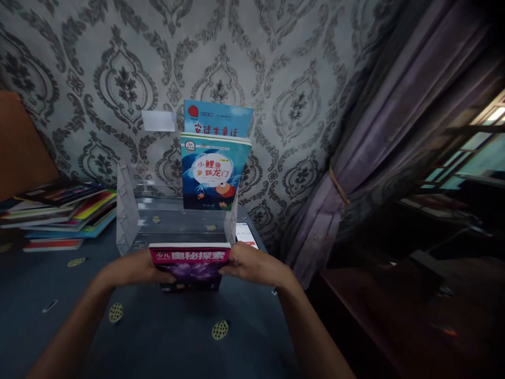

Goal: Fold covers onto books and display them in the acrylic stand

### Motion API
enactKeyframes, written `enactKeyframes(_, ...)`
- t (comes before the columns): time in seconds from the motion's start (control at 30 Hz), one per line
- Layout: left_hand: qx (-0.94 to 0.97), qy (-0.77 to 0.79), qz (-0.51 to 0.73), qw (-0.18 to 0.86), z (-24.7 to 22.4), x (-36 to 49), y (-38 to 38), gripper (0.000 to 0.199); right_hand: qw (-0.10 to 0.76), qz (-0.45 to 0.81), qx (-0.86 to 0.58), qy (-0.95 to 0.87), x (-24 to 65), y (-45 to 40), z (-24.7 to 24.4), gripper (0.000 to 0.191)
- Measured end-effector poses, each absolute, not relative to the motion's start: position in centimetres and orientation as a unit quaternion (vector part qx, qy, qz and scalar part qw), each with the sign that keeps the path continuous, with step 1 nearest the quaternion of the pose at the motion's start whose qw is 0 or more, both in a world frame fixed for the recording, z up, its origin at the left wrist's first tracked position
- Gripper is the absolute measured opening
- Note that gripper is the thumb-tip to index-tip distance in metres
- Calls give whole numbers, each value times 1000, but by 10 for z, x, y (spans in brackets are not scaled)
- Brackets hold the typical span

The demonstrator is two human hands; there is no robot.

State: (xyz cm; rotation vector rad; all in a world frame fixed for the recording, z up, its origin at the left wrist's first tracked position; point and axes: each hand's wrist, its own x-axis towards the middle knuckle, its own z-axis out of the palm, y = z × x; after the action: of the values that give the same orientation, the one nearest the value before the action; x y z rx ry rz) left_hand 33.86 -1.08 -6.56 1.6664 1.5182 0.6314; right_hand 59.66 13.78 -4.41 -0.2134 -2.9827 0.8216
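Between my two hands stands a purple and pink book [191,271], upright with its cover facing me. My left hand [138,268] grips its left edge, thumb across the front. On the right edge my right hand [248,263] holds it the same way; the fingers behind the book are hidden. Just beyond is a clear tiered book rack [127,210] with transparent side panels. Two books lean on the rack's right part: a blue book with a cartoon fish [211,179] in front, and a light blue book [219,117] partly covered behind it.
A messy pile of books [74,210] lies at the left of the blue patterned tablecloth [165,337]. A phone [245,234] with a lit screen is beside the rack's right side. A tied purple curtain [327,210] hangs at the right, before a dark area.
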Motion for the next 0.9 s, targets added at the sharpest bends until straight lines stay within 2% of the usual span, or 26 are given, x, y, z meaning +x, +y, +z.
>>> enactKeyframes(0.2, 633, 597, 366, 330, -61, 348, -2, 46, 115, 291, -97, -945, 604, 142, -37, 15)
enactKeyframes(0.33, 587, 607, 449, 292, -52, 352, 10, 49, 214, 268, -132, -930, 609, 147, -26, 21)
enactKeyframes(0.43, 568, 601, 523, 209, -36, 358, 23, 53, 311, 227, -164, -908, 609, 154, -13, 22)
enactKeyframes(0.6, 554, 568, 607, 48, -19, 369, 48, 42, 438, 178, -192, -860, 601, 165, -3, 21)
enactKeyframes(0.73, 559, 559, 612, 3, -25, 370, 62, 40, 480, 172, -190, -839, 592, 174, -12, 22)
enactKeyframes(0.9, 562, 573, 596, -37, -40, 366, 70, 38, 487, 194, -191, -830, 585, 185, -29, 24)
